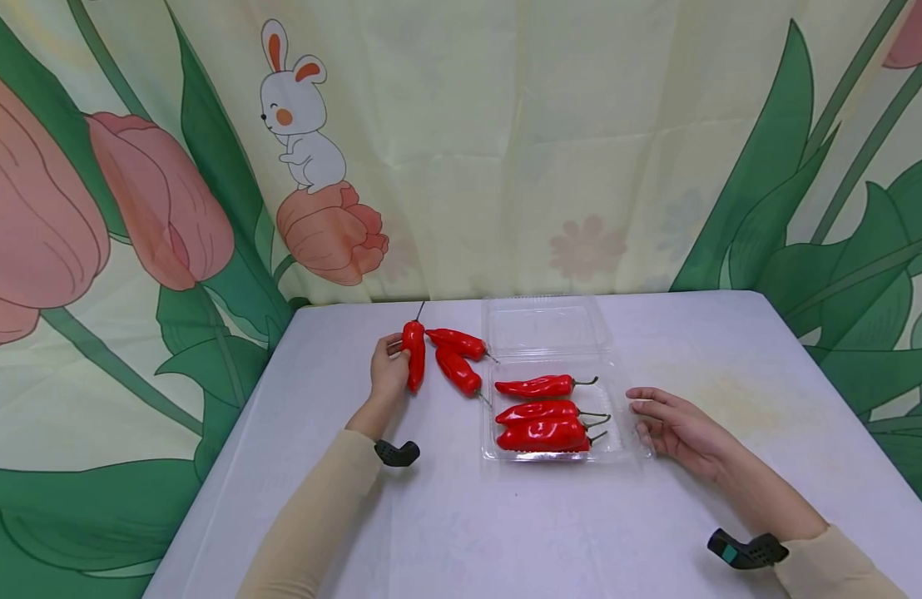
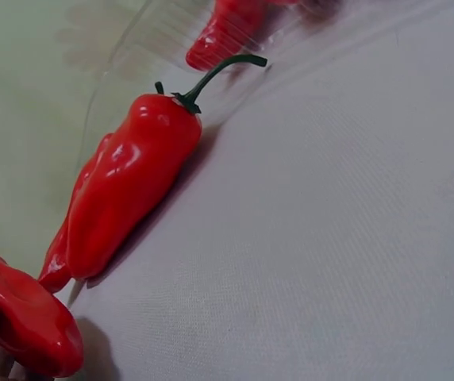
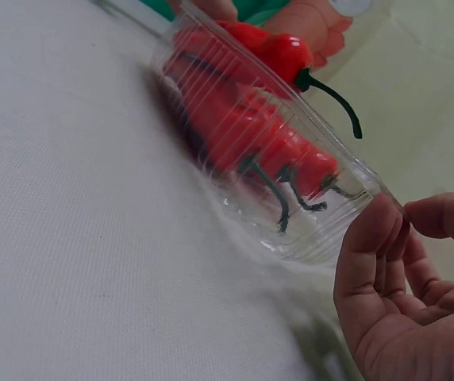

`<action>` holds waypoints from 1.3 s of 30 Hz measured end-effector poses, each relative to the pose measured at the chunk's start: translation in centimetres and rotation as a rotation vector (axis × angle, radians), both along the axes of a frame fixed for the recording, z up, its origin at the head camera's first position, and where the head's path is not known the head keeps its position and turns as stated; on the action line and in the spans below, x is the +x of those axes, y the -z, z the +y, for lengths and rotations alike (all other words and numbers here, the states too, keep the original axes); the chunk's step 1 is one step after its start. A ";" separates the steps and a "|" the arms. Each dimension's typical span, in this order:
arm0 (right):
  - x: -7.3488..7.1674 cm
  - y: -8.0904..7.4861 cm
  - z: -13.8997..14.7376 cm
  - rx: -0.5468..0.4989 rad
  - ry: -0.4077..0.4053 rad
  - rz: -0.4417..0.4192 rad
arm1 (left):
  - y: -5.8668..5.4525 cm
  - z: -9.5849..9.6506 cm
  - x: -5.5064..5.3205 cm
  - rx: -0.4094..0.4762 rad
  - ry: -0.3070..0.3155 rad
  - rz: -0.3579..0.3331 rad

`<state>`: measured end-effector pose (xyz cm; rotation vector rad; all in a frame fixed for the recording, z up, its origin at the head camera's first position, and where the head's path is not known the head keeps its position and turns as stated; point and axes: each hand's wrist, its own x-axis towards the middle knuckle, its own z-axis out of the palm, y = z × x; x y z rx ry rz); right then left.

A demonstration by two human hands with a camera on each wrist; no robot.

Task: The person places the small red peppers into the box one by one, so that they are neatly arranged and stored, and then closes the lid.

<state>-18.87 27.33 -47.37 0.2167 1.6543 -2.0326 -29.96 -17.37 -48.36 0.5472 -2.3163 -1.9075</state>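
My left hand point(image 1: 389, 372) grips a glossy red chili pepper point(image 1: 413, 359) upright in the head view, its stem pointing to the back. The left wrist view catches the same pepper point(image 2: 28, 321) in the fingers at the lower left corner. Just right of that hand, two more red peppers point(image 1: 458, 370) lie on the table with their tips close together. At the other side, my right hand point(image 1: 680, 428) pinches the rim of a clear plastic clamshell box point(image 3: 314, 248) between thumb and fingers. Several red peppers point(image 1: 543, 434) lie side by side in the box, stems towards the right hand.
The box's clear lid point(image 1: 543, 326) is folded back towards the rear edge of the table. A white cloth point(image 1: 461, 532) covers the table. Behind it hangs a curtain point(image 1: 461, 150) printed with tulips and a rabbit. Each wrist wears a black band point(image 1: 746, 551).
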 end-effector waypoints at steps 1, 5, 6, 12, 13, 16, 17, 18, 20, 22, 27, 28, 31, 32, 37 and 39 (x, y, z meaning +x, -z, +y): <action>0.0 0.0 0.0 0.000 0.001 0.000 | 0.0 0.0 0.1 0.003 0.008 0.001; 0.0 0.0 0.0 0.005 0.006 -0.005 | 0.0 0.1 0.3 0.000 0.033 0.011; 0.0 -0.1 0.0 0.006 0.005 -0.005 | -0.1 0.1 0.3 -0.001 0.037 0.017; 0.0 0.0 0.1 0.002 0.004 -0.006 | -0.3 0.2 0.4 -0.013 0.056 0.047; 0.0 0.0 0.1 0.000 0.004 -0.007 | -0.3 0.3 0.4 -0.017 0.061 0.050; 0.0 0.0 0.1 -0.009 -0.001 -0.004 | -0.5 0.6 0.6 -0.036 0.078 0.059; -0.1 0.1 0.1 -0.012 -0.002 -0.004 | -0.6 0.7 0.7 -0.040 0.083 0.061; -0.1 0.1 0.1 -0.011 0.005 -0.009 | -0.7 0.8 0.8 -0.045 0.090 0.065; 0.0 0.1 0.1 -0.013 0.004 -0.008 | -0.8 1.0 1.0 -0.049 0.104 0.071; -0.1 0.1 0.1 -0.009 0.009 -0.012 | -0.9 1.2 1.0 -0.051 0.116 0.079; -0.2 0.1 0.1 0.002 0.007 -0.008 | -0.8 1.7 1.0 -0.060 0.128 0.098; -0.2 0.1 0.0 0.002 0.009 -0.008 | -0.8 1.8 1.0 -0.058 0.131 0.104; -0.2 0.1 0.1 -0.009 0.001 -0.003 | -1.0 2.1 1.1 -0.057 0.149 0.121; -0.2 0.2 0.1 -0.011 0.004 -0.006 | -1.1 2.2 1.1 -0.055 0.156 0.127; -0.2 0.2 0.1 -0.008 0.004 -0.004 | -1.6 2.7 1.5 -0.035 0.192 0.120; -0.2 0.2 0.1 -0.003 0.005 -0.002 | -1.8 2.9 1.5 -0.028 0.208 0.113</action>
